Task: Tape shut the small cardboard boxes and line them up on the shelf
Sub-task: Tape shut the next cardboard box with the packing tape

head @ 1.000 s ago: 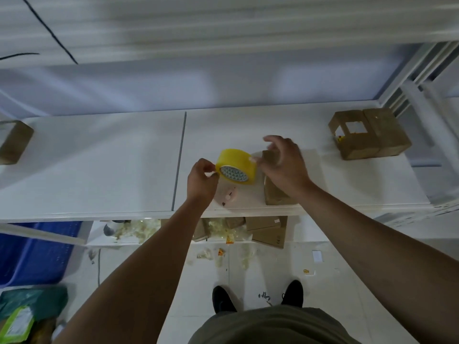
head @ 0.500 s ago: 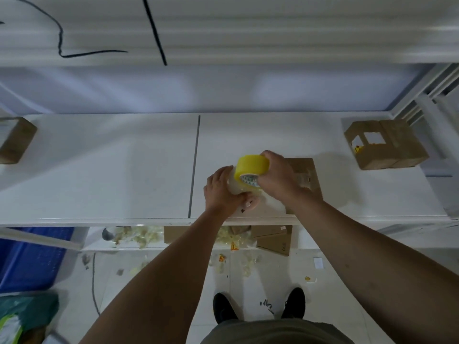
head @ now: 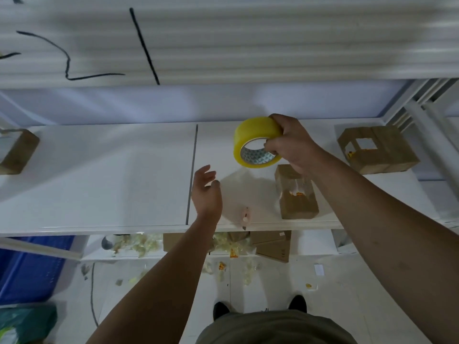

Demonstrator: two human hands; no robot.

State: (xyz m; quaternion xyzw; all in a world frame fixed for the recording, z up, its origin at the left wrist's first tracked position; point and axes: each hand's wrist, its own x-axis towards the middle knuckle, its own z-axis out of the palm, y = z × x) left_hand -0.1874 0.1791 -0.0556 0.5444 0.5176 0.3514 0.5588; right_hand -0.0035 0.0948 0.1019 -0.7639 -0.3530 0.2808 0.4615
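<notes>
My right hand (head: 290, 142) grips a yellow roll of tape (head: 253, 142) and holds it up above the white shelf (head: 99, 175). A clear strip of tape runs from the roll down towards my left hand (head: 206, 189), whose fingers are spread and loosely bent just right of the shelf seam. A small cardboard box (head: 295, 194) lies on the shelf below my right wrist, with clear tape on its top. Two more cardboard boxes (head: 380, 150) stand side by side at the shelf's right end. Another box (head: 17, 152) sits at the far left.
A small pink cutter (head: 244, 217) lies at the shelf's front edge. An upper shelf (head: 223, 45) hangs overhead. Flat cardboard (head: 270, 244) and crumpled tape scraps (head: 139, 244) lie on the lower level and floor. A blue bin (head: 29, 266) stands at lower left.
My right hand has lifted the tape roll up and away from the box. My left hand has let go of the roll and moved left, with tape drawn out between them.
</notes>
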